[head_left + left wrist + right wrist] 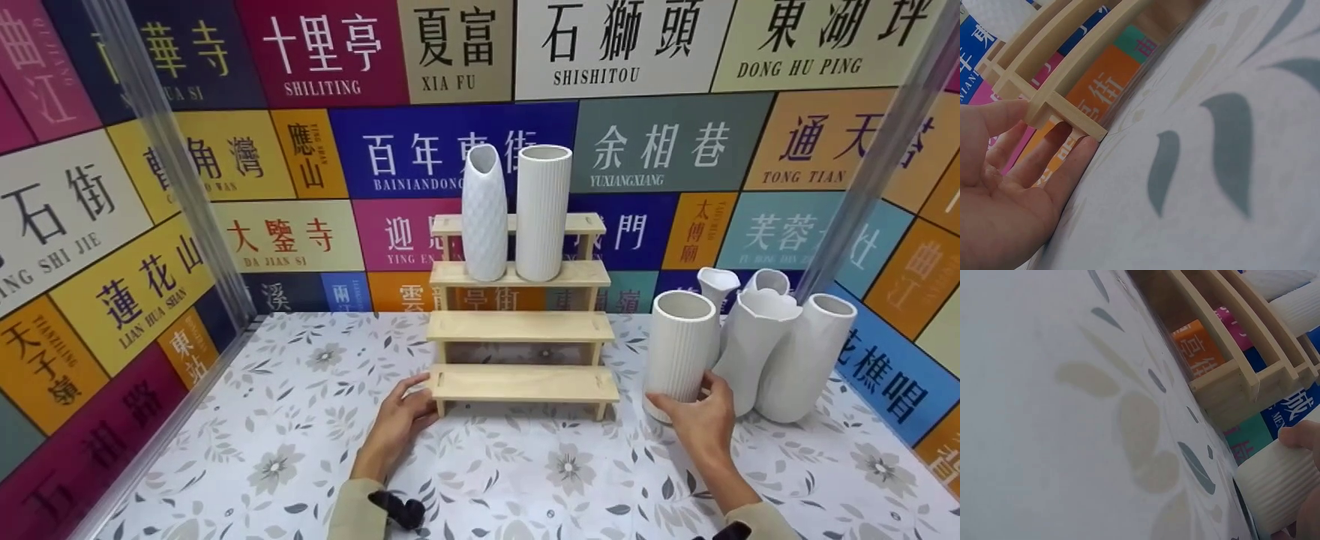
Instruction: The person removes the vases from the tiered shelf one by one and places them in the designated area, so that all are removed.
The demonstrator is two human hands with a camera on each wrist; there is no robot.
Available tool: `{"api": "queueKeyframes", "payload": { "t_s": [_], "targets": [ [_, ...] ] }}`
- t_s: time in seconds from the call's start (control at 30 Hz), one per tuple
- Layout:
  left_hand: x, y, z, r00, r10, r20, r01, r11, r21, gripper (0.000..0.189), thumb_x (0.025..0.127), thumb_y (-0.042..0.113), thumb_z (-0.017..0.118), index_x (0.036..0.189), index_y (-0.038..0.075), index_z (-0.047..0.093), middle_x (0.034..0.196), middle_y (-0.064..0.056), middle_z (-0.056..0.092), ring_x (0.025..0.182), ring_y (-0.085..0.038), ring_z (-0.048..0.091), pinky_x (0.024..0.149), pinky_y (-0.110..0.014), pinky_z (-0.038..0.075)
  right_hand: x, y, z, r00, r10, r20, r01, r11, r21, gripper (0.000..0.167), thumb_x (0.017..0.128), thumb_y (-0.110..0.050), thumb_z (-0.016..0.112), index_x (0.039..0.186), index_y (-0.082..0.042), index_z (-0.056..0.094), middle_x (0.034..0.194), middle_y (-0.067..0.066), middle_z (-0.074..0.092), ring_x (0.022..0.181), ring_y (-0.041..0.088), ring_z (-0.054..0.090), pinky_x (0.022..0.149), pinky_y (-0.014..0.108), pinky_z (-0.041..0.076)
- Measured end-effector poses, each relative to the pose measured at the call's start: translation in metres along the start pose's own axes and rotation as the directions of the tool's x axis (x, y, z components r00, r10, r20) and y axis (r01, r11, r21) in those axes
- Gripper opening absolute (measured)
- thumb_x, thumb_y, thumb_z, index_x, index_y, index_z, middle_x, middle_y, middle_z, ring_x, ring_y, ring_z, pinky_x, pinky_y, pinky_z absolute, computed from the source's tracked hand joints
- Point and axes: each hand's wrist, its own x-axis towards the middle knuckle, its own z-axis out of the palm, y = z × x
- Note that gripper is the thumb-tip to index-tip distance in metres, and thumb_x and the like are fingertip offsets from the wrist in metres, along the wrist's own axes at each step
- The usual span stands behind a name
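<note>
My right hand (701, 416) grips a white ribbed vase (681, 330) low on its body, thumb across the front and fingers round the right side. The vase stands upright to the right of a four-step wooden display stand (521, 386). In the right wrist view, the thumb lies on the ribbed vase (1275, 484). My left hand (397, 420) holds the left end of the stand's lowest step. The left wrist view shows the thumb at the corner of the stand (1069, 115) and other fingers by its leg. A textured slant-mouthed vase (484, 217) and a tall ribbed vase (541, 217) stand on an upper step.
Several white vases cluster at the right, including one with a wavy rim (757, 352) and a smooth one (799, 360), close beside the gripped vase. A leaf-patterned cloth (300, 420) covers the table. Behind rises a wall of coloured panels (652, 142).
</note>
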Motion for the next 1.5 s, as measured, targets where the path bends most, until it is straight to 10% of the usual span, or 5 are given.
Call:
{"api": "queueKeyframes", "payload": {
  "t_s": [0.4, 0.97, 1.5],
  "targets": [
    [-0.002, 0.001, 0.0, 1.0, 0.007, 0.01, -0.007, 1.0, 0.001, 0.048, 0.105, 0.023, 0.054, 0.149, 0.008, 0.042, 0.131, -0.017, 0.065, 0.115, -0.027, 0.066, 0.098, -0.038, 0.055, 0.004, -0.002, -0.005, 0.993, 0.087, 0.083, -0.087, 0.996, -0.002, 0.106, 0.079, -0.023, 0.086, 0.154, 0.003, 0.017, 0.152, 0.032, 0.035, 0.141, 0.048, 0.038, 0.117, 0.063, 0.032],
    [-0.003, 0.003, 0.0, 1.0, 0.004, 0.012, -0.004, 1.0, 0.015, 0.047, 0.105, 0.022, 0.052, 0.149, 0.009, 0.042, 0.132, -0.018, 0.064, 0.117, -0.028, 0.065, 0.096, -0.036, 0.056, 0.001, -0.021, -0.007, 0.988, -0.039, -0.151, 0.041, 0.999, 0.015, 0.09, 0.077, -0.016, 0.086, 0.146, 0.003, 0.032, 0.145, 0.028, 0.035, 0.135, 0.041, 0.038, 0.114, 0.056, 0.035],
    [-0.005, 0.003, 0.001, 1.0, 0.011, 0.011, -0.011, 1.0, 0.018, 0.049, 0.105, 0.024, 0.052, 0.151, 0.009, 0.04, 0.136, -0.021, 0.061, 0.122, -0.032, 0.063, 0.102, -0.043, 0.053, 0.006, -0.015, -0.013, 0.979, -0.108, -0.174, 0.109, 0.994, -0.002, 0.083, 0.077, -0.01, 0.086, 0.145, 0.003, 0.04, 0.138, 0.028, 0.047, 0.127, 0.041, 0.049, 0.111, 0.056, 0.04]
  ]
}}
